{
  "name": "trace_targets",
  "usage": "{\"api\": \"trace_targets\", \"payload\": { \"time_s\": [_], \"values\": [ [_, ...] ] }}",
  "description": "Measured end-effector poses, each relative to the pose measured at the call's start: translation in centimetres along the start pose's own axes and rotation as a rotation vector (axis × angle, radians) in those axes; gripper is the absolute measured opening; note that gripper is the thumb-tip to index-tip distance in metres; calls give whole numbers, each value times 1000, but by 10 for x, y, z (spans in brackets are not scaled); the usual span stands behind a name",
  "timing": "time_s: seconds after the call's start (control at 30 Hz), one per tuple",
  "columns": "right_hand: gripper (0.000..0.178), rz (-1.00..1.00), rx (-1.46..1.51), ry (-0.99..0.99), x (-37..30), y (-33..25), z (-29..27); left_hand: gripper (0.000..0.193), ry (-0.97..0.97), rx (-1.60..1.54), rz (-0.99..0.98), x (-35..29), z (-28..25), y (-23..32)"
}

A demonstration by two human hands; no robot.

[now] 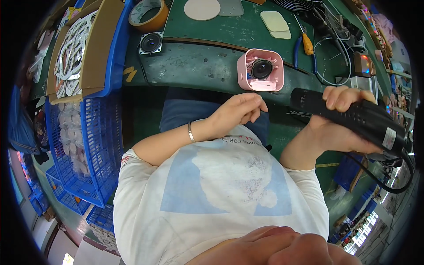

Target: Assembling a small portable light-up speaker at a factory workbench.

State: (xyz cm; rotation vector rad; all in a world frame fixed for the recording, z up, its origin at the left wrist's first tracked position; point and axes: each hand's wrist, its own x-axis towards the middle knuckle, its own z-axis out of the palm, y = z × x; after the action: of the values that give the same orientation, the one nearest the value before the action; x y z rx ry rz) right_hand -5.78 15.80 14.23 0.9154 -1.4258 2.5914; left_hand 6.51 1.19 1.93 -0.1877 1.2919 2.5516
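While the black tool (353, 118) is gripped by the right hand (329, 132), the pink case (242, 70), unheld by the loosely curled left hand (240, 111) near the worktop (198, 66) edge, could be knocked off by the tool.

Top edge cuts off round black grille (297, 4) and pale disc (202, 9). Black corded hand tool (353, 117) hides part of right hand (334, 133).

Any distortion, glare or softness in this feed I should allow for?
All in the head view: black fisheye border; green bench bows along its front edge; washed-out bright patches lower right; pink housing and right hand look fairly sharp.
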Motion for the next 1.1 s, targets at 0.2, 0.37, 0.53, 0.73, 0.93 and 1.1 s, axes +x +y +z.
{"api": "trace_targets", "payload": {
  "time_s": [0.2,0.37,0.53,0.73,0.93,1.1],
  "values": [
    [120,107,226,-107,-17,17,26,28,-159,-416,-39,-2,-9,-7],
    [126,16,199,-85,-4,35,33,31,-44,-211,-45,-5,-15,-1],
    [128,32,217,-101,-6,54,38,33,29,-163,-34,-3,-17,-8],
    [113,84,98,-148,-8,57,43,33,60,-210,5,-2,-21,-9],
    [111,90,75,-129,-6,54,45,30,68,-255,9,-2,-23,-10],
    [116,46,149,-84,-6,52,43,26,41,-312,-18,-6,-29,-13]
  ]
}}
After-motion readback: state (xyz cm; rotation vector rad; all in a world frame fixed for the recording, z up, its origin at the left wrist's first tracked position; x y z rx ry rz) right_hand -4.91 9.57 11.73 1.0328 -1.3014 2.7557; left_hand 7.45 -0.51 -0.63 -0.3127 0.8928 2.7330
